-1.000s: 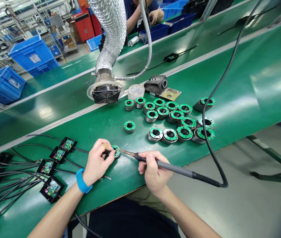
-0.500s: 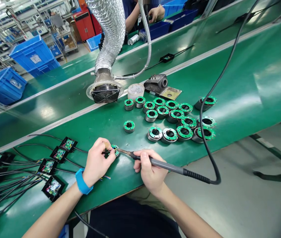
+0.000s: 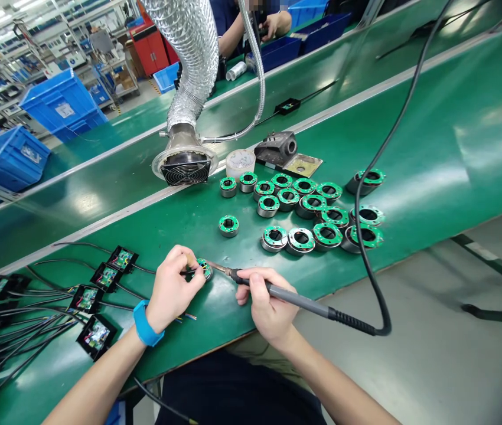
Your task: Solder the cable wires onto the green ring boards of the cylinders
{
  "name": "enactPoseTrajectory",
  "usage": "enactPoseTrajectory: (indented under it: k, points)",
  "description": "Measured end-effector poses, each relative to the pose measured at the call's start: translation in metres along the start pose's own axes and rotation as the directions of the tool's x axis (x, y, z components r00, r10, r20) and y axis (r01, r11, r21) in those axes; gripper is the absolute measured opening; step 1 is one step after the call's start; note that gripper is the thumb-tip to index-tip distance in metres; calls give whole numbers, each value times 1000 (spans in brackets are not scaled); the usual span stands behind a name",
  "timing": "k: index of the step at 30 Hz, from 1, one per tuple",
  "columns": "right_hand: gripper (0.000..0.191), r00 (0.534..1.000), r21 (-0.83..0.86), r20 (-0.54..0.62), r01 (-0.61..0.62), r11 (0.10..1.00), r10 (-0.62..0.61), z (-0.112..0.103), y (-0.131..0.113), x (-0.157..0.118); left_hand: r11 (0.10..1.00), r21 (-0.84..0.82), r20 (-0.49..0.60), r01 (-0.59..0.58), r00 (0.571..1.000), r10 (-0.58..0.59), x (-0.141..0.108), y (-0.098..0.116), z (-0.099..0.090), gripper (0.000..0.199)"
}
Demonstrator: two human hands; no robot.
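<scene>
My right hand (image 3: 273, 304) is closed round the grey handle of a soldering iron (image 3: 304, 301). The iron points left, its tip at the upper edge of a small ring-shaped part with a green circuit board (image 3: 205, 269). My left hand (image 3: 175, 286), with a blue band on the wrist, is pinched at the left side of this ring. Its fingers hold thin wires from a black cable (image 3: 186, 272) against the board. Fingers partly cover the ring and wire ends, so I cannot tell whether the tip touches a wire.
Several similar rings (image 3: 300, 241) stand right of centre. Black boxes with circuit boards (image 3: 95, 335) and cables lie at left. A fume extractor (image 3: 184, 165) hangs behind, near an iron stand (image 3: 277, 147). The iron's cord (image 3: 359, 218) loops at right. Another person's hand (image 3: 277, 23) is across the line.
The soldering iron's tip has shifted slightly left and up at the ring's edge. Both hands stay nearly in place, and the whole view has moved a little.
</scene>
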State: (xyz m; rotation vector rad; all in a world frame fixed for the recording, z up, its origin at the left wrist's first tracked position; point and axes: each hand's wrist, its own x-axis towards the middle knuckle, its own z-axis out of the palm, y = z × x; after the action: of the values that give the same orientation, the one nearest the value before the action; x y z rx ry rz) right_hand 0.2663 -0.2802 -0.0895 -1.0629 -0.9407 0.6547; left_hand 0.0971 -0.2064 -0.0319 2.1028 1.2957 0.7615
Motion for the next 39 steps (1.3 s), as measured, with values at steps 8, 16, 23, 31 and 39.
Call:
enactPoseTrajectory:
  k: [8, 16, 23, 31, 39]
  points:
    - [23, 996, -65, 91, -5, 998, 11, 2, -4, 7, 999, 20, 68, 48, 996, -49, 5, 2, -8, 15]
    - [27, 998, -103, 68, -8, 995, 15, 2, -5, 7, 990, 81, -55, -113, 992, 117, -6, -2, -5, 6]
    - [29, 992, 27, 15, -123, 992, 123, 4, -2, 6, 963, 188, -29, -193, 979, 202, -8, -3, -7, 9]
    - [23, 997, 53, -30, -75, 996, 77, 2, -1, 2, 954, 207, -40, -215, 973, 228, -6, -1, -6, 7]
    - [20, 999, -49, -47, -2, 999, 0, 1, -2, 3, 954, 218, -40, -207, 974, 221, -7, 0, -6, 9]
